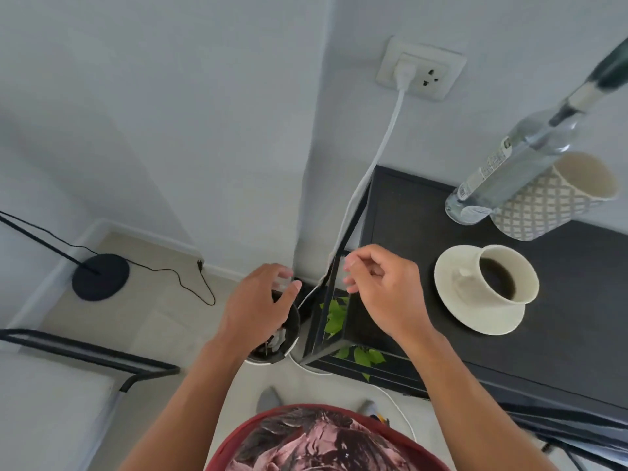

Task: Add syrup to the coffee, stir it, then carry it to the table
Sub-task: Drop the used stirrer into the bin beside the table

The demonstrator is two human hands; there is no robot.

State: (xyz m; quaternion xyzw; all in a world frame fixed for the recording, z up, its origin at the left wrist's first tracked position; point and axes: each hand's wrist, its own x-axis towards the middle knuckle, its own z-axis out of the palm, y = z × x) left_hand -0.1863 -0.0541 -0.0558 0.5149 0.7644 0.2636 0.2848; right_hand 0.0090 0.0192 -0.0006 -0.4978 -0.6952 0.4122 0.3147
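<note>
A white cup of black coffee [506, 277] stands on a white saucer [475, 321] on the black side table [577, 334]. Behind it is a clear glass syrup bottle [509, 168] with a dark pump top. My left hand [258, 300] hovers left of the table, above a small waste bin [272, 351] on the floor, pinching a small clear piece [284, 283] that is too blurred to identify. My right hand [380, 287] is over the table's left corner, fingers curled with thumb and forefinger pinched; nothing in it shows clearly.
A patterned empty cup [557, 202] stands next to the bottle. A white cable [380, 147] runs from the wall socket [421, 68] past the table corner. Green leaves [336, 314] show on a lower shelf. A floor lamp base [100, 277] and a metal frame [88, 351] stand at left.
</note>
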